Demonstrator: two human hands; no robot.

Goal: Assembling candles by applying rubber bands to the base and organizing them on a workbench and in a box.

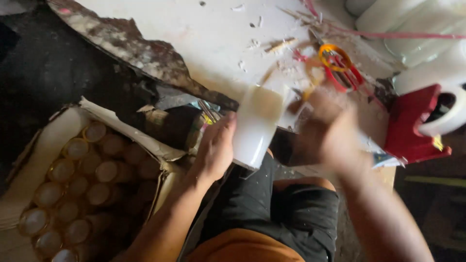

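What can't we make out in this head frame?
- Right hand: motion-blurred; its grip and anything in it are unreadable.
- White tube: the left hand touches its side; its lower end is indistinct.
- Carton of tubes: cut off by the left and bottom edges.
- Red dispenser: partly behind white rolls, blurred.

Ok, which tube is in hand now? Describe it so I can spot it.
Start at the white worktable. At its near edge, above the person's lap, the left hand holds a white tube, open end up. Unlike the tubes packed upright in the cardboard box on the left, it stands alone.
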